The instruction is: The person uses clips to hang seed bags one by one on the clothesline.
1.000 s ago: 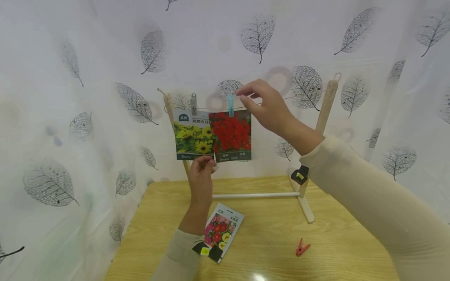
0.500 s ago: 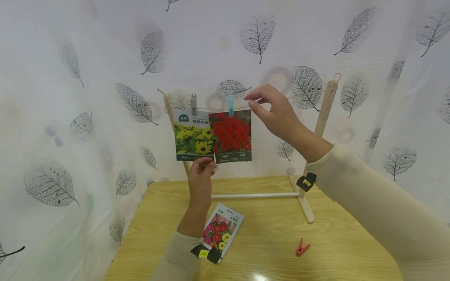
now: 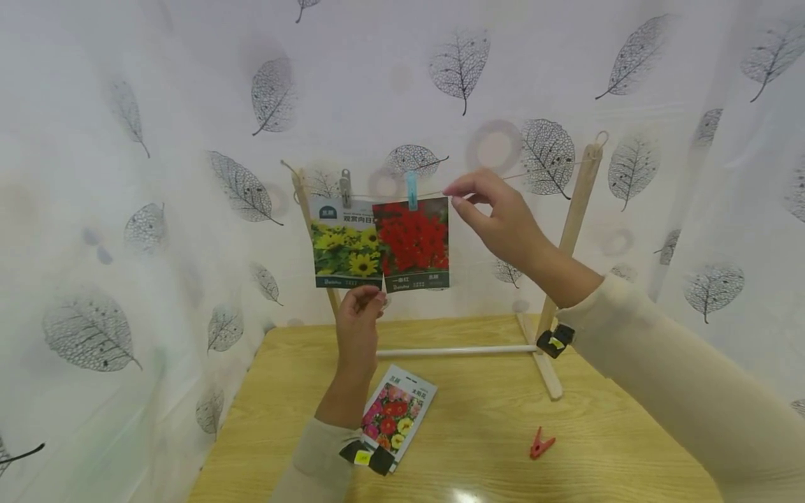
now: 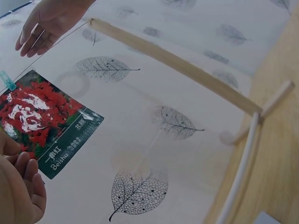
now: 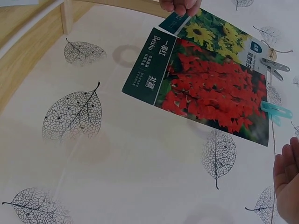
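Observation:
Two seed packets hang side by side, slightly overlapping, from a string: a yellow-flower packet under a grey clothespin, and a red-flower packet under a light blue clothespin. My left hand has curled fingers at the bottom edge of the yellow-flower packet; whether they pinch it is unclear. My right hand is beside the red packet's upper right corner, thumb and fingertips extended close to the string. In the left wrist view, the right hand shows fairly straight fingers, apart from the packet.
A third seed packet with mixed flowers lies on the wooden table, partly behind the left wrist. A red clothespin lies to the right. The stand has wooden posts and a white crossbar. A leaf-print curtain hangs behind.
My right hand has left the blue clothespin and moved right and down along the string. My left hand has dropped slightly at the packet's bottom edge. Both packets hang almost unmoved.

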### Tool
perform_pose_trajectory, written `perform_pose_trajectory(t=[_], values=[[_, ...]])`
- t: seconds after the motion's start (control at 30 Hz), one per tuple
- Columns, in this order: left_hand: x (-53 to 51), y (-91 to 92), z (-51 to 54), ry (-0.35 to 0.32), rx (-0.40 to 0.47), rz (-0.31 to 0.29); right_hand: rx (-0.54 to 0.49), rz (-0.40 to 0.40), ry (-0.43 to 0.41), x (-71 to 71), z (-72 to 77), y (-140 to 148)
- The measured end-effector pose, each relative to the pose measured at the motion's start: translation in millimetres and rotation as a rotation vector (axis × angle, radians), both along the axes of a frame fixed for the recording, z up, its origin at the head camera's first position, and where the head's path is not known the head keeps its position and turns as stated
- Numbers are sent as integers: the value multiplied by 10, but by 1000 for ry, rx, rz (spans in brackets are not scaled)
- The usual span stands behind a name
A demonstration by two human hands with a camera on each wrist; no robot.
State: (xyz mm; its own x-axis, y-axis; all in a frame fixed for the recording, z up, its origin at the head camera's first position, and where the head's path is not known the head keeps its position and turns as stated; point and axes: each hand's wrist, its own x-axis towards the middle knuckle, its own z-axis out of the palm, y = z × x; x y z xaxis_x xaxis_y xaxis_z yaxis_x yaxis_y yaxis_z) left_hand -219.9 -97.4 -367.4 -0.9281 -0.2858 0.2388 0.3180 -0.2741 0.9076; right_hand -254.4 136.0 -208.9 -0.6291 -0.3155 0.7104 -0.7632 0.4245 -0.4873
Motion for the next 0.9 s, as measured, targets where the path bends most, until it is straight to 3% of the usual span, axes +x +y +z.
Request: perform_pose_trajectory(t=[0.3,0.9], values=[[22,-10,-20,27,-11,-13,2,1,-25,38,-109,76],[72,-57,-49,-14,-64,-41,13,-16,-59,119,-373,233]])
